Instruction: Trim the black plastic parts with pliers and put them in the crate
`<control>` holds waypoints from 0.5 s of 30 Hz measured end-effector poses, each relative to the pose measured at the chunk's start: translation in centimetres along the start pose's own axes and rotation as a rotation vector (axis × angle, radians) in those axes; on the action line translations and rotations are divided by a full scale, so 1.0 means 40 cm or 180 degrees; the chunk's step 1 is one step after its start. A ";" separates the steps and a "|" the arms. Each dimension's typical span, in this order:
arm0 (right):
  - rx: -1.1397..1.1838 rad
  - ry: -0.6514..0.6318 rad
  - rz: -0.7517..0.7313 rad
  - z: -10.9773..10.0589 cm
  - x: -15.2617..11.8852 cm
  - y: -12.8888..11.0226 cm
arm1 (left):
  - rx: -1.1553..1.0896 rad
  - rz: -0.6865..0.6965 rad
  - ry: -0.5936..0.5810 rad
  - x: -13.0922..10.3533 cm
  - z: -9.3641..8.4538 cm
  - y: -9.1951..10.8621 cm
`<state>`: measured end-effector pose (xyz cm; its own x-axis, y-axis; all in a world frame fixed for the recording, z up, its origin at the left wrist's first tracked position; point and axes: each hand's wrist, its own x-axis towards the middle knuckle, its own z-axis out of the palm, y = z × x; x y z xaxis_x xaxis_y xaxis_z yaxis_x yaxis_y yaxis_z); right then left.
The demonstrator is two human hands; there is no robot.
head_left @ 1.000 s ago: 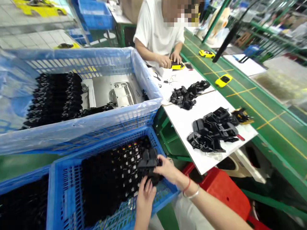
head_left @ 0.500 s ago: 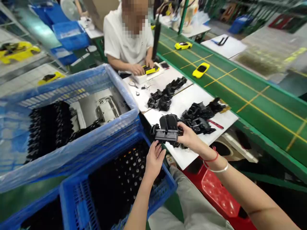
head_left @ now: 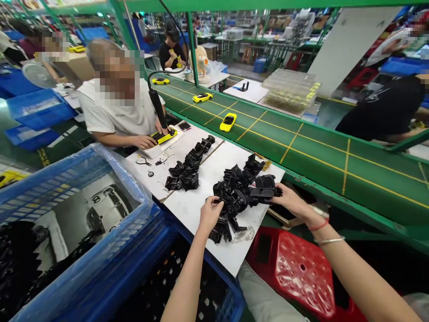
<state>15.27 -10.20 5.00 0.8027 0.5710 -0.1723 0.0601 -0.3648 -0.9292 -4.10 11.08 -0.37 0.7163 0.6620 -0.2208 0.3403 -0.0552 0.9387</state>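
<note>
My right hand (head_left: pixel 288 201) grips a black plastic part (head_left: pixel 263 190) by its right end, above the right side of the white table (head_left: pixel 187 214). My left hand (head_left: pixel 212 212) has thumb and fingers pinched at the left edge of a pile of black parts (head_left: pixel 234 201); what lies between the fingertips is too small to name. The pile spreads under and beside both hands. Another row of black parts (head_left: pixel 191 163) lies farther left on the table.
Blue crates (head_left: pixel 134 250) stand at the left and below the table. Across the table a person (head_left: pixel 114 112) handles a yellow car body (head_left: pixel 164 135). Yellow cars (head_left: pixel 228 122) sit on the green conveyor (head_left: pixel 258 129). A red stool (head_left: pixel 301 273) is at the lower right.
The view has swung up and right. My right hand has carried the black part from near the crates to over the table pile. My left hand has moved from beneath that part to the pile, its fingers now pinched.
</note>
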 end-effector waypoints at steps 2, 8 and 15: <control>0.0097 0.0013 0.0088 -0.009 -0.016 0.022 | 0.0178 -0.0023 -0.0005 0.035 0.012 -0.004; 0.0325 -0.0169 0.0330 -0.004 -0.040 0.042 | 0.0514 0.0098 0.0004 0.105 0.046 -0.028; -0.0473 -0.0322 -0.0092 0.036 -0.077 0.024 | 0.0205 0.0132 0.0287 0.060 0.023 -0.053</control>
<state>11.98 -11.26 4.15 0.7360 0.6512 -0.1851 0.1754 -0.4475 -0.8769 -2.55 12.09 -3.12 0.6739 0.7224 -0.1547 0.3521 -0.1300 0.9269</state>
